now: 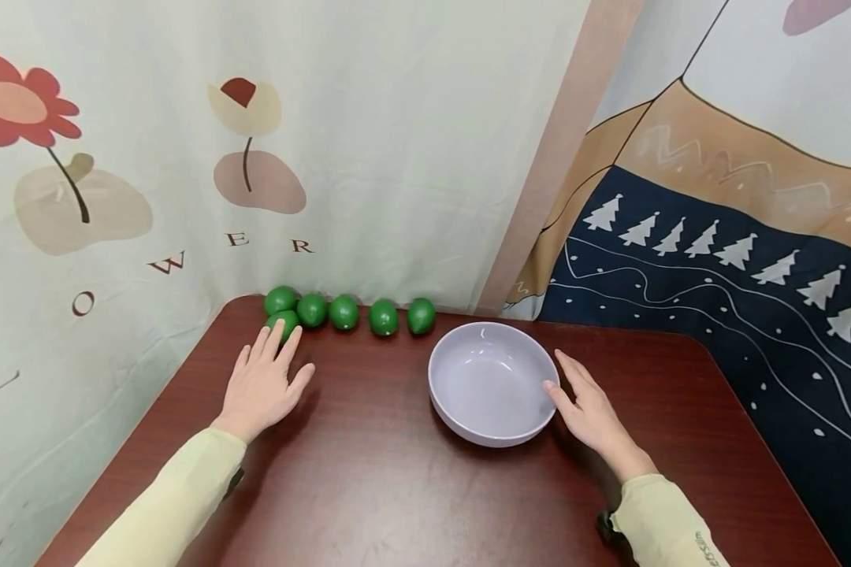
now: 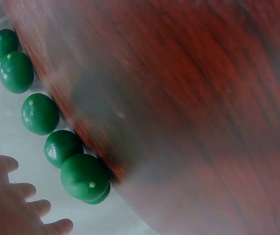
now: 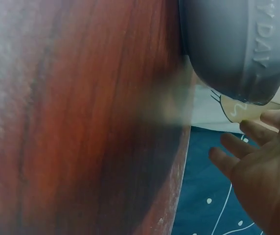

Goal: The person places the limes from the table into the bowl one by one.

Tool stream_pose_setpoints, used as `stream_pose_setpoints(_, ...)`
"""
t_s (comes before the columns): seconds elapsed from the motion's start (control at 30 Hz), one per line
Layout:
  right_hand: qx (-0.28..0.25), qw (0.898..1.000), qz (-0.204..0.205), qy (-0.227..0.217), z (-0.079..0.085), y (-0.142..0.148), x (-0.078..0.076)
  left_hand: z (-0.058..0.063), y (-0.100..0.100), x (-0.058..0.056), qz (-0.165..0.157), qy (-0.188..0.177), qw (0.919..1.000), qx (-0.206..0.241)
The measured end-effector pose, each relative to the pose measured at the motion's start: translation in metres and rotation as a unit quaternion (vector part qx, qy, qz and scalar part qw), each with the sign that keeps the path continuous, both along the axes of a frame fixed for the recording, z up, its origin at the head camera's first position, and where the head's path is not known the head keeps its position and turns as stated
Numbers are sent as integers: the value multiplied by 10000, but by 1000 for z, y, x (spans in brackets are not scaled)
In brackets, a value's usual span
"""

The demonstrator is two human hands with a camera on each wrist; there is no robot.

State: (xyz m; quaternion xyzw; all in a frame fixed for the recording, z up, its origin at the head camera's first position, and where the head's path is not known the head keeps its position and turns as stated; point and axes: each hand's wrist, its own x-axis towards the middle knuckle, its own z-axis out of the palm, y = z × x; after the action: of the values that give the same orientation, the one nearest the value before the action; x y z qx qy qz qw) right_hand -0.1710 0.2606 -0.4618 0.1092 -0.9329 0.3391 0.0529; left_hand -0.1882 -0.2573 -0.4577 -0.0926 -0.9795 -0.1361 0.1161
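Note:
My left hand (image 1: 261, 386) spreads its straight fingers above the table, fingertips right at the nearest green lime (image 1: 284, 324). Several more limes (image 1: 343, 313) sit in a row along the table's back edge, and they show in the left wrist view as a line of green limes (image 2: 40, 114). A pale lavender bowl (image 1: 492, 386) stands right of the middle with nothing in it. Beside its right rim is my right hand (image 1: 590, 405), fingers extended and thumb over the rim. In the right wrist view the bowl's outer wall (image 3: 228, 44) carries raised lettering, close to the fingers (image 3: 238, 146).
The dark red wooden table (image 1: 397, 488) has rounded back corners. Behind it hangs a pale curtain (image 1: 397, 157) with printed flowers and letters. A navy printed cloth (image 1: 645, 268) with white trees hangs at the right.

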Motion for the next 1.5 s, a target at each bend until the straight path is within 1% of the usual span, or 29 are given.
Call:
stream_pose_setpoints(0.23,-328,9992,-53,-239,-2,-1,2,-3,2,0,50,23,9999,111)
stream_pose_setpoints(0.4,-698,9964,-34,-483,-3,-1,6,-5,2,-1,86,16,9997,209)
stream_pose_setpoints(0.6,-1015,9925,-27,-677,-4,-2,8,-6,1,-2,139,-30,9988,462)
stream_pose_setpoints(0.8,-1274,9893,58,-709,-5,0,10,-7,-4,-4,230,44,9967,780)
stream_pose_setpoints(1.07,-1887,9779,345,-828,-5,3,14,-8,-9,-8,422,29,9939,1019)
stream_pose_setpoints(1.3,-2168,9692,524,-1040,-6,5,15,-6,-12,-14,568,-85,9909,1221)
stream_pose_setpoints(1.5,-2435,9616,610,-1110,-8,6,14,-5,-12,-18,578,-82,9907,1232)
